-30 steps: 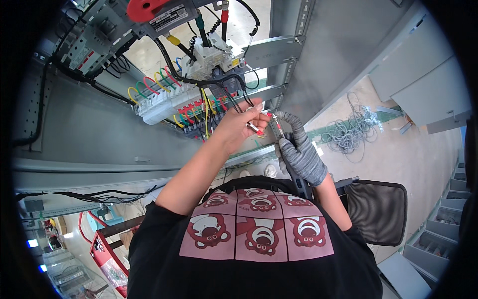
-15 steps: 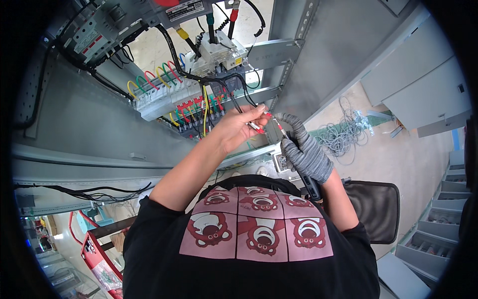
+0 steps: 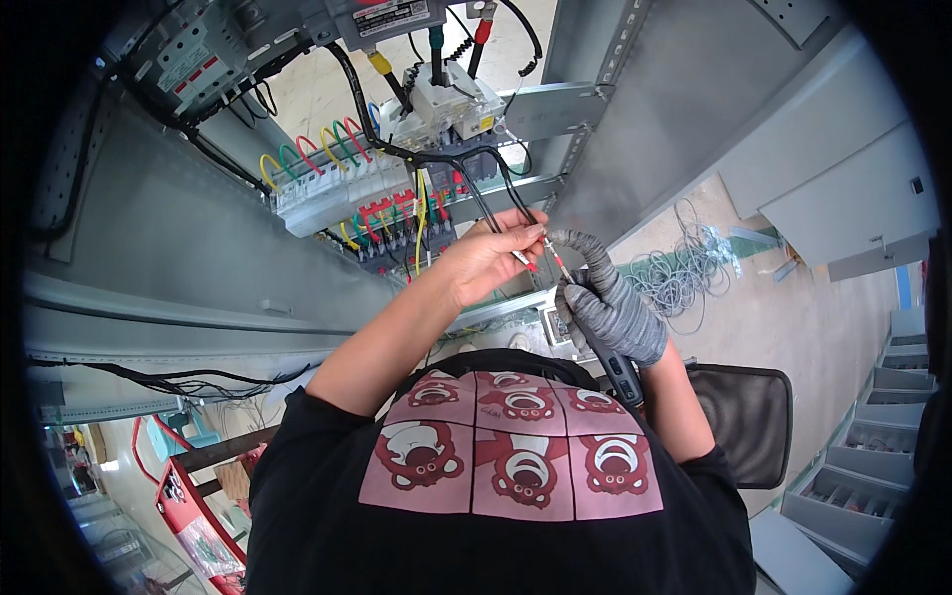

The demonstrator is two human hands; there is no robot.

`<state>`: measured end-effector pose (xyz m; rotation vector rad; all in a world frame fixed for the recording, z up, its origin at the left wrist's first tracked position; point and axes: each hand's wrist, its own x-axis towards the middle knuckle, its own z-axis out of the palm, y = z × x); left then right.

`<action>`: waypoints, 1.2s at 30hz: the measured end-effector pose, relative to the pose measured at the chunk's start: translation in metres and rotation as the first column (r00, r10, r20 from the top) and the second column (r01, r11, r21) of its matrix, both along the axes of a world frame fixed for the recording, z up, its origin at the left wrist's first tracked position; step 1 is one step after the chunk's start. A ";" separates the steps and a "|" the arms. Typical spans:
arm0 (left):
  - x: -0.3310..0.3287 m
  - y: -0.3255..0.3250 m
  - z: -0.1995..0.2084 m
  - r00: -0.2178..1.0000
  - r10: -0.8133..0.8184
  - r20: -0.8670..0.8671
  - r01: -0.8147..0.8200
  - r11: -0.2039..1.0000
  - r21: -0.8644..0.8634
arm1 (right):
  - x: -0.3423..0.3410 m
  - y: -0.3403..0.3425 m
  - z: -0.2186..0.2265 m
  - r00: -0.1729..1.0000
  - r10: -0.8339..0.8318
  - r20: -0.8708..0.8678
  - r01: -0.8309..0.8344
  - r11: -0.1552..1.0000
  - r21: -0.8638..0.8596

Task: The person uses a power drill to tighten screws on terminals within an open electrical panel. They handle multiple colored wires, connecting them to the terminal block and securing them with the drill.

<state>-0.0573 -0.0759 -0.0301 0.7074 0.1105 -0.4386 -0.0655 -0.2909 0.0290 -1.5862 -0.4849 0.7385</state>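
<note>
My bare left hand [image 3: 486,260] is closed, thumb against fingers, on a black wire [image 3: 510,184] that comes down from the cabinet. A second black wire runs across that hand, and its red-tipped end [image 3: 527,262] sticks out below the fingers. My right hand [image 3: 623,315], in a grey knit glove, is wrapped round a dark electric screwdriver [image 3: 617,369]. Its slim bit [image 3: 558,262], banded in red, points up to my left fingertips. Whether the bit touches the wire's end is too small to tell.
Ahead stand a row of breakers [image 3: 327,193] with coloured wire loops and a white terminal block [image 3: 441,99] with thick cables. A grey cabinet panel [image 3: 684,109] rises at the right. Coiled grey cable [image 3: 684,278] lies on the floor, near a black mesh chair back [image 3: 739,421].
My left fingertips have shifted slightly right and down, closer to the bit's tip. The black wires hang straighter. The cabinet sits slightly further right in view; my right hand has barely moved.
</note>
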 end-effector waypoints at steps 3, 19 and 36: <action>0.001 -0.003 0.001 1.000 -0.003 0.022 0.004 0.999 -0.046 | -0.002 0.003 -0.002 0.998 -0.014 -0.069 0.023 0.991 0.135; 0.017 -0.014 -0.019 0.987 -0.047 0.154 0.082 0.970 -0.227 | -0.018 0.017 -0.033 0.561 0.431 -0.707 0.406 0.602 0.688; 0.020 0.009 -0.023 0.973 -0.128 0.195 0.124 0.992 0.031 | -0.023 0.035 -0.061 0.468 0.568 -0.678 0.408 0.541 0.735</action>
